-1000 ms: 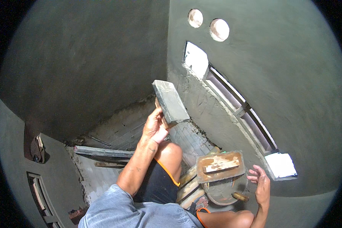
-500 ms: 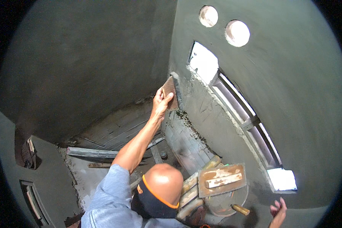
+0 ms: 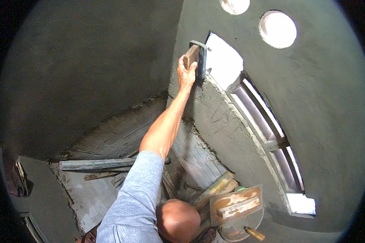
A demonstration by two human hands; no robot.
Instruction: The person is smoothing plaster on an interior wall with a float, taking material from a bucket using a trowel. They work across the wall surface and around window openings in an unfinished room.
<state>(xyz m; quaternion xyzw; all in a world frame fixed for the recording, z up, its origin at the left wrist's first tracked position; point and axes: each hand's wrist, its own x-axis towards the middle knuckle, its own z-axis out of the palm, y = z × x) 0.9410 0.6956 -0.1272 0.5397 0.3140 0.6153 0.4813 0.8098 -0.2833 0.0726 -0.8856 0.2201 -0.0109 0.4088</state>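
My left arm (image 3: pixel 162 129), in a grey sleeve, stretches up from the lower edge. My left hand (image 3: pixel 185 75) is closed round the wooden block grip of a plastering float (image 3: pixel 201 65). The float's dark flat plate stands on edge at the plastered wall (image 3: pixel 211 109), beside the upper left corner of a window opening (image 3: pixel 224 60); whether it touches cannot be told. My right hand is out of view. At the lower right lies a second float (image 3: pixel 239 206), its plate smeared with mortar, on a round tub (image 3: pixel 233 233). A tool with a yellowish handle (image 3: pixel 254 233) rests there too.
My bent bare knee (image 3: pixel 178 220) shows at the bottom. Mortar-stained boards (image 3: pixel 215 186) lie beside the tub. A long grey bar (image 3: pixel 97 163) lies at the left, and a dark cloth (image 3: pixel 18 182) hangs farther left. Bright round holes (image 3: pixel 278 29) pierce the wall.
My left hand has carried the float up and rightward to the window opening's corner. My right hand, seen open at the lower right earlier, has left the view. The camera view has shifted.
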